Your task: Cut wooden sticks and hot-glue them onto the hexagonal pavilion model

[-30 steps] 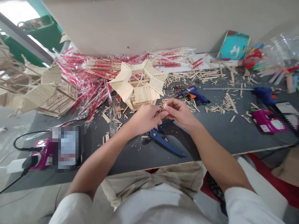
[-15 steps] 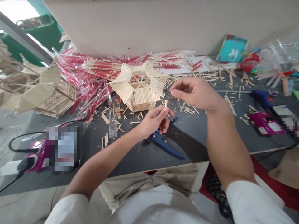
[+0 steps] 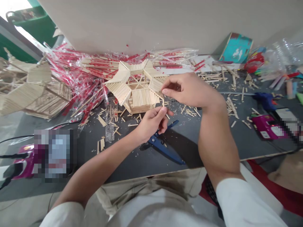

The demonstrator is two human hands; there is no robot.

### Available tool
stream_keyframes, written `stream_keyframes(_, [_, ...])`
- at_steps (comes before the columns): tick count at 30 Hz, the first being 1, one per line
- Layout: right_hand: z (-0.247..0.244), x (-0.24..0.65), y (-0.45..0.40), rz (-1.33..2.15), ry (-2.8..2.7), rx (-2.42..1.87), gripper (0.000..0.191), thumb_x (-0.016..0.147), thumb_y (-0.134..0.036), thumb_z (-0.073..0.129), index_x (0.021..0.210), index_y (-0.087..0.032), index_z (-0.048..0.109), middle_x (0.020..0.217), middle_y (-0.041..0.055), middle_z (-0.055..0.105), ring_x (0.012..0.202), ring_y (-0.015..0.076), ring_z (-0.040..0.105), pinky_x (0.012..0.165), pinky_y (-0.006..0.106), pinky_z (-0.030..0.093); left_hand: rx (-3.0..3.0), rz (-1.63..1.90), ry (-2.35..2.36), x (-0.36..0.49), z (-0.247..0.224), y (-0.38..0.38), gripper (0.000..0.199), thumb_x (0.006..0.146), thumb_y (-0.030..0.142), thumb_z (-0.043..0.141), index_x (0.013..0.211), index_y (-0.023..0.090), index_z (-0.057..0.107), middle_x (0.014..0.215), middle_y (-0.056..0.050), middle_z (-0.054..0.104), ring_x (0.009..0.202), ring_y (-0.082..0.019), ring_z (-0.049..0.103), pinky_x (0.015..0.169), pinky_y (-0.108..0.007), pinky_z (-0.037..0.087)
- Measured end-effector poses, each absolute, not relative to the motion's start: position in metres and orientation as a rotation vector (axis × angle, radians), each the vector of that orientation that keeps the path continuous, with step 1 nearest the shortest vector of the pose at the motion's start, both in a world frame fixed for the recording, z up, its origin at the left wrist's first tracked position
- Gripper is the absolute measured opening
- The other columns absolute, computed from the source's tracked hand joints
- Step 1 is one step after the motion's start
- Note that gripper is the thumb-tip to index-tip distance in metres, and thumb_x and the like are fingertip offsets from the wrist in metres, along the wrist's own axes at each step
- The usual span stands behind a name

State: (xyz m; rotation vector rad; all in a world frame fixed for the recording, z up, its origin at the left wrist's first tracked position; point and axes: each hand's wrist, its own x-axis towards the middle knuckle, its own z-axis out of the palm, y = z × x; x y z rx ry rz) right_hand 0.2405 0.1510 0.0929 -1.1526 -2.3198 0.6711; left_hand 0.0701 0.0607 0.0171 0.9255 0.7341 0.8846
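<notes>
A star-shaped model (image 3: pixel 142 97) built of thin wooden sticks stands on the dark table in front of me. My left hand (image 3: pixel 153 123) is closed near its front right corner, with a short wooden stick (image 3: pixel 163 102) upright between thumb and forefinger. Just above that, my right hand (image 3: pixel 187 90) is closed in a pinch beside the model's right edge. Anything in its fingertips is too small or hidden to make out. Below my left hand lies a blue-handled cutting tool (image 3: pixel 167 151), partly covered by the hand.
Bundles of red-tipped sticks in plastic (image 3: pixel 71 63) lie along the wall. A second stick model (image 3: pixel 35 85) is at the left, and a clear ruler (image 3: pixel 109 123) lies nearby. Stick offcuts (image 3: pixel 189 110) litter the table. A blue glue gun (image 3: pixel 265 99) and purple power strips (image 3: pixel 267 126) are also there.
My right hand has moved left and slightly nearer to the stick in my left hand and the model's edge. The view has shifted slightly.
</notes>
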Motion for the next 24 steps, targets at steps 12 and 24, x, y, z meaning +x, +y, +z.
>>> stream_keyframes(12, [0.088,0.239,0.149,0.667,-2.321,-1.120,0.018,0.091,-0.035,0.077,0.090,-0.018,0.078,0.080,0.0023,0.073,0.074,0.0158,0.064,0.068,0.032,0.049,0.775,0.956,0.753,0.077,0.013,0.065,0.033,0.114,0.037,0.046,0.097,0.016,0.065,0.055,0.008,0.046,0.042,-0.005,0.043,0.040,-0.018,0.030])
stream_keyframes(24, [0.099,0.235,0.142,0.730,-2.407,-1.290,0.019,0.092,-0.031,0.067,0.100,-0.020,0.079,0.095,0.0058,0.079,0.085,0.0218,0.070,0.078,0.038,0.051,0.762,0.961,0.754,0.074,0.022,0.063,0.034,0.113,0.037,0.048,0.094,0.015,0.066,0.055,0.007,0.045,0.042,-0.005,0.042,0.041,-0.018,0.029])
